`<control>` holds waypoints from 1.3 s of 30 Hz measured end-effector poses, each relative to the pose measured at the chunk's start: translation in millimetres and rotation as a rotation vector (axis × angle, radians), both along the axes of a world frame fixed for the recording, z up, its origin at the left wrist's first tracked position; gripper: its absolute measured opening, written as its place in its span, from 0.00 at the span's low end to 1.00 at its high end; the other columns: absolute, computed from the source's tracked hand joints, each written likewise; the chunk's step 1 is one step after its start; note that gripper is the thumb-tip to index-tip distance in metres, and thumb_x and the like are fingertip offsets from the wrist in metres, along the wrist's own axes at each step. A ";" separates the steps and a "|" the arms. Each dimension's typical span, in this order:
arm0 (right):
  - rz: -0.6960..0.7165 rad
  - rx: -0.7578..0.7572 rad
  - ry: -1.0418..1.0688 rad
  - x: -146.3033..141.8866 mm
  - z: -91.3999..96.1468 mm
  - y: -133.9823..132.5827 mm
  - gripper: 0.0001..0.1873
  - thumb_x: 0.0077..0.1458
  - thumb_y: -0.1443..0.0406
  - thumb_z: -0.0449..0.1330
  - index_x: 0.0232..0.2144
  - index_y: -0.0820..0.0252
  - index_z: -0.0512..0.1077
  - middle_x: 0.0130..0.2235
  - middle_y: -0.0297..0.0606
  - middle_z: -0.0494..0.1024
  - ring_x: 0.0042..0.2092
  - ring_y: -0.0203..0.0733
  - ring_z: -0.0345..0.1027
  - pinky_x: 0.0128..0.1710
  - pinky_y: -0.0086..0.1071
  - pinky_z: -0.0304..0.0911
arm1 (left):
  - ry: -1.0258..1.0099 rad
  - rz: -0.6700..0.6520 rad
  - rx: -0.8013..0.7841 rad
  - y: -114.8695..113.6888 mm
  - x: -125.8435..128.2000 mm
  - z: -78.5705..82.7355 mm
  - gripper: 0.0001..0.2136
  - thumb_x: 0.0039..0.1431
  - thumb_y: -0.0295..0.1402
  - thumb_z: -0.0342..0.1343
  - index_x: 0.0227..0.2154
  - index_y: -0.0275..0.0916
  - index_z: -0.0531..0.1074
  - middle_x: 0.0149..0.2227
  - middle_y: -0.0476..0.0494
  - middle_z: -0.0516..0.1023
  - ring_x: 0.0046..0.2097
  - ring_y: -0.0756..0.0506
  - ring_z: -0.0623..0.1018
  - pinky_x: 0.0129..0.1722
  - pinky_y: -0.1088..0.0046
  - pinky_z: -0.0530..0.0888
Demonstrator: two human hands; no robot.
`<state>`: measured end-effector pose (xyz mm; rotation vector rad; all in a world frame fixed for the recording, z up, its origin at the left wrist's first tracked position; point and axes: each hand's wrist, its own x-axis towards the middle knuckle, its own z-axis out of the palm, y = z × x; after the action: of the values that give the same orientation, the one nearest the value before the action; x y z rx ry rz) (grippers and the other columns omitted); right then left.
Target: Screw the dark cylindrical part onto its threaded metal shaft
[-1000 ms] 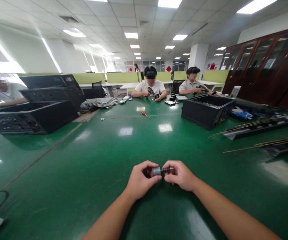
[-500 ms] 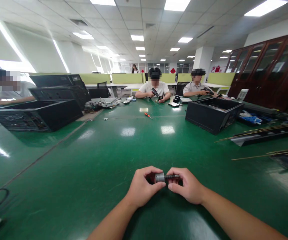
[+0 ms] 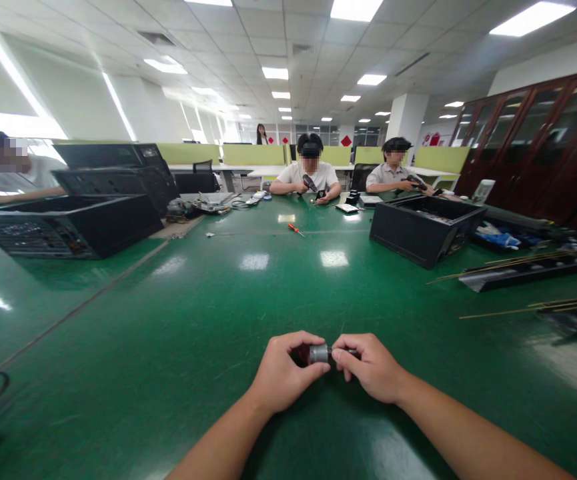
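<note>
Both of my hands meet low in the middle of the head view, just above the green table. My left hand pinches a small grey metal cylinder between thumb and fingers. My right hand is closed on the dark shaft end sticking out of the same part; its fingers hide most of that shaft. The two hands touch at the part.
Open black computer cases stand at the left and right. A red-handled screwdriver lies mid-table. Black panels with thin rods lie at the right. Two people sit across the table with tools; another person sits at the far left.
My right hand has slid left along the shaft, covering it up to the grey cylinder. Both hands stay at the same place on the table.
</note>
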<state>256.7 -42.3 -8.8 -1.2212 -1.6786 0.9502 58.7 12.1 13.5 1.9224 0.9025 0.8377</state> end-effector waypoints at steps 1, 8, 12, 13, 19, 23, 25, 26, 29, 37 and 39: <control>0.001 -0.004 0.003 -0.1 0.0 -0.2 0.14 0.62 0.62 0.55 0.27 0.61 0.72 0.21 0.30 0.70 0.23 0.33 0.64 0.28 0.26 0.58 | -0.003 0.002 -0.006 -0.2 0.0 -0.2 0.13 0.44 0.31 0.69 0.36 0.38 0.81 0.32 0.44 0.82 0.34 0.43 0.79 0.35 0.69 0.72; -0.015 -0.001 -0.004 -1.5 2.5 -1.4 0.14 0.62 0.62 0.56 0.26 0.61 0.72 0.20 0.29 0.69 0.23 0.33 0.64 0.28 0.26 0.57 | -0.046 -0.004 -0.086 -0.4 1.2 -0.7 0.14 0.42 0.31 0.69 0.36 0.37 0.81 0.32 0.44 0.82 0.33 0.43 0.79 0.34 0.70 0.73; -0.018 -0.019 0.010 -1.1 3.9 -2.6 0.14 0.62 0.62 0.56 0.26 0.61 0.71 0.19 0.29 0.68 0.21 0.33 0.63 0.26 0.25 0.56 | -0.065 -0.007 -0.095 -0.2 1.0 -1.4 0.14 0.42 0.32 0.69 0.36 0.36 0.80 0.31 0.43 0.82 0.32 0.43 0.78 0.34 0.70 0.73; -0.019 -0.022 0.012 -0.9 4.2 -3.0 0.14 0.62 0.61 0.56 0.26 0.61 0.71 0.19 0.28 0.68 0.21 0.32 0.63 0.26 0.25 0.56 | -0.067 -0.007 -0.092 0.0 0.8 -1.7 0.14 0.42 0.32 0.69 0.36 0.36 0.80 0.31 0.43 0.82 0.32 0.43 0.78 0.34 0.69 0.73; -0.023 0.004 0.000 0.5 5.8 -2.8 0.13 0.62 0.61 0.56 0.28 0.61 0.72 0.20 0.29 0.70 0.23 0.33 0.65 0.29 0.26 0.58 | -0.061 0.002 -0.071 0.7 0.2 -3.1 0.15 0.42 0.32 0.69 0.37 0.36 0.80 0.33 0.42 0.83 0.33 0.42 0.79 0.35 0.69 0.74; -0.026 0.012 -0.010 1.1 5.2 -2.5 0.13 0.62 0.61 0.56 0.28 0.61 0.73 0.21 0.30 0.71 0.23 0.34 0.65 0.30 0.27 0.59 | -0.065 0.010 -0.058 -0.1 0.2 -2.3 0.15 0.43 0.32 0.69 0.37 0.37 0.80 0.34 0.42 0.83 0.34 0.43 0.80 0.35 0.69 0.74; -0.024 0.012 -0.013 1.3 4.9 -3.0 0.13 0.62 0.61 0.56 0.28 0.61 0.73 0.21 0.30 0.71 0.24 0.34 0.65 0.30 0.27 0.59 | -0.061 0.013 -0.052 -0.5 0.1 -1.4 0.15 0.43 0.31 0.69 0.37 0.37 0.80 0.34 0.43 0.83 0.34 0.43 0.80 0.35 0.69 0.74; -0.024 0.011 -0.013 1.3 4.7 -3.2 0.13 0.62 0.61 0.56 0.28 0.61 0.73 0.21 0.30 0.71 0.24 0.34 0.65 0.30 0.27 0.59 | -0.058 0.013 -0.050 -0.6 0.0 -1.0 0.15 0.43 0.31 0.69 0.37 0.37 0.81 0.33 0.43 0.83 0.34 0.43 0.80 0.35 0.69 0.74; -0.037 0.008 -0.012 1.0 4.5 -3.7 0.13 0.62 0.61 0.56 0.29 0.61 0.73 0.22 0.30 0.71 0.24 0.34 0.65 0.29 0.27 0.59 | -0.054 0.018 -0.049 -0.3 -0.2 -0.5 0.15 0.43 0.32 0.69 0.37 0.38 0.81 0.33 0.43 0.83 0.34 0.43 0.80 0.35 0.69 0.74; -0.088 0.085 -0.094 0.2 6.1 -5.9 0.07 0.55 0.62 0.62 0.31 0.60 0.74 0.24 0.30 0.71 0.26 0.35 0.63 0.27 0.26 0.56 | -0.055 0.010 -0.038 0.6 -0.6 -0.3 0.14 0.44 0.32 0.69 0.36 0.37 0.81 0.34 0.42 0.83 0.36 0.41 0.80 0.37 0.68 0.74; -0.090 0.089 -0.106 0.4 5.8 -6.1 0.06 0.55 0.63 0.62 0.31 0.60 0.74 0.24 0.30 0.71 0.26 0.35 0.63 0.27 0.26 0.56 | -0.052 0.008 -0.030 0.9 -0.3 0.0 0.14 0.44 0.32 0.69 0.37 0.37 0.81 0.34 0.42 0.83 0.36 0.41 0.80 0.37 0.68 0.74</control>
<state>257.1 -48.4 -3.0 -1.2948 -1.7140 0.7601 58.4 13.1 13.4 1.8641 0.8868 0.8700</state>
